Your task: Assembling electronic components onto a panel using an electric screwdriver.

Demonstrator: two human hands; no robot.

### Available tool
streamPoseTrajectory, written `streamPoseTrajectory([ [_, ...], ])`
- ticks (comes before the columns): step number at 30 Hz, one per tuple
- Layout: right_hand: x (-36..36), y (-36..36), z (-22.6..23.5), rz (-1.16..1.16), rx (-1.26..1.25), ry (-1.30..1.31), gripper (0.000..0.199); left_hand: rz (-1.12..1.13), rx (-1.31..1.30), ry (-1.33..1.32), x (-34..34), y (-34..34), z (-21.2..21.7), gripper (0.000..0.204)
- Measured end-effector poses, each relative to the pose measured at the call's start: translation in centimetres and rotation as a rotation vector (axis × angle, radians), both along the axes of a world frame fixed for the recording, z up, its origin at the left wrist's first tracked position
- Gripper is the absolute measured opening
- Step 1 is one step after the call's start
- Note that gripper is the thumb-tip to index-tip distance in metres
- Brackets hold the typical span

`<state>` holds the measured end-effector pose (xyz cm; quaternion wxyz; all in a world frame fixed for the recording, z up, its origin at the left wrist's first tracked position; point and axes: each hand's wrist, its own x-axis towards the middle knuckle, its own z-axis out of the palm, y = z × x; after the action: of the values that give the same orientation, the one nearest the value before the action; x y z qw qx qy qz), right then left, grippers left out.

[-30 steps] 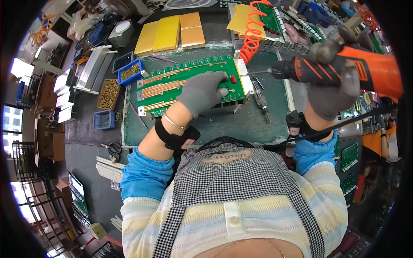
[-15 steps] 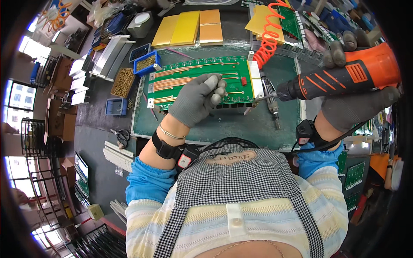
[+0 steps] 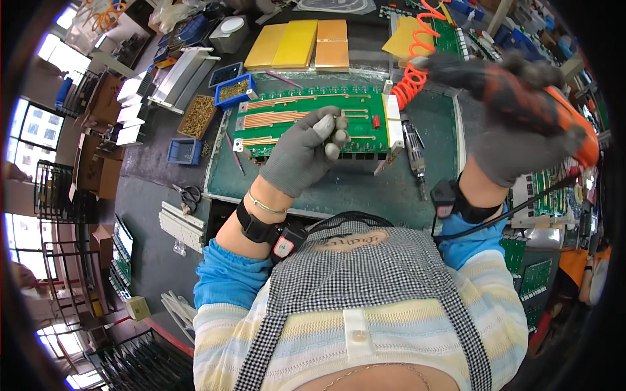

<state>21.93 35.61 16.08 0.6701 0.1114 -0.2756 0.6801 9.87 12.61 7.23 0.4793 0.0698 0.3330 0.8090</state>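
The person's left grey-gloved hand (image 3: pixel 305 155) has thumb and fingertips curled together over the near edge of the green rectangular circuit board (image 3: pixel 362 104), any small part pinched there unclear; the right grey-gloved hand (image 3: pixel 512 153) is clenched around an orange-and-black power drill (image 3: pixel 479 83), held well apart from the board. Judged part-way: long copper strips (image 3: pixel 277 120) already in place left of the pinch, fastenings done or left too small to tell.

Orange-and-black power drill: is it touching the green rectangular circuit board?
Apart: the head view shows the drill right of the board, green mat visible between.
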Motion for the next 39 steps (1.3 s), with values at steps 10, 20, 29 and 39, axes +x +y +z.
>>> streamPoseTrajectory([
  [10,-0.5,-1.8,-1.3,0.623,0.290,-0.118,0.055,-0.009,0.024,-0.060,0.5,-1.1,-0.5,0.022],
  [20,-0.3,-2.2,-1.8,0.627,0.231,-0.120,0.052,0.063,-0.077,0.031,1.4,-0.6,-0.3,0.024],
  [29,-1.4,-1.2,-1.7,0.471,-0.141,-0.346,0.039,0.258,-0.316,0.541,1.6,0.3,-0.1,0.023],
  [39,0.4,-1.5,-1.2,0.521,0.471,-0.301,0.055,0.312,-0.700,1.967,-0.7,0.7,-1.9,0.052],
])
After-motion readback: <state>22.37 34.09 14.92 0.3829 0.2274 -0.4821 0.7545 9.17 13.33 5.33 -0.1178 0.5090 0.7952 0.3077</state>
